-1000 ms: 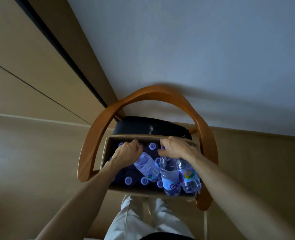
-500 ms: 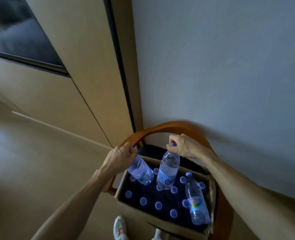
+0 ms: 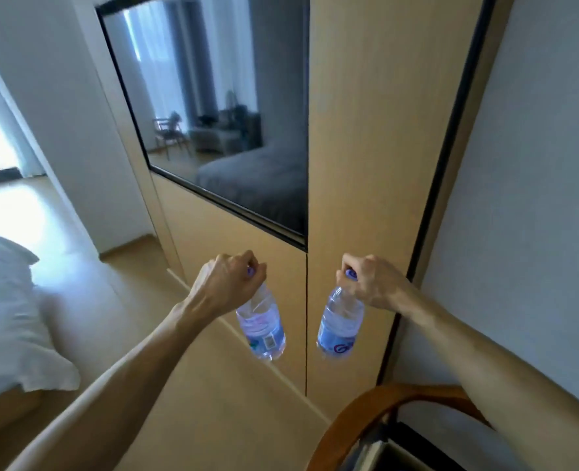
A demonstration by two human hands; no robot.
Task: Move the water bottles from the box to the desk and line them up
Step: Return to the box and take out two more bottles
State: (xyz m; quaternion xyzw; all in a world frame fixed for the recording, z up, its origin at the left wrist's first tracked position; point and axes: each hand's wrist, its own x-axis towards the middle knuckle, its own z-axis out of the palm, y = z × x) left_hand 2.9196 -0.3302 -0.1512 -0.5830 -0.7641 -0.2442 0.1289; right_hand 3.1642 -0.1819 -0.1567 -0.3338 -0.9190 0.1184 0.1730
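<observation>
- Bedding, white and rumpled (image 3: pixel 12 314), lay at the left edge, on a pale wooden floor (image 3: pixel 87 300).
- Behind it stood a light wood wall panel (image 3: pixel 376 130) holding a dark glass screen (image 3: pixel 220 107) that mirrored a bed and a chair.
- The left hand (image 3: pixel 228 283) was curled round the purple cap and neck of a clear plastic water bottle with a pale label (image 3: pixel 262 329), which hung tilted in the air in front of the panel.
- Just beside it, apart and not touching, a second clear plastic water bottle with a blue label (image 3: pixel 339 329) hung from the right hand (image 3: pixel 371 283), whose fingers gripped its purple cap.
- Both bottles were held well above the floor, with no desk in sight.
- A curved brown wooden chair back (image 3: pixel 376 406) showed at the lower right, below the right forearm, with a grey wall (image 3: pixel 536 198) behind.
</observation>
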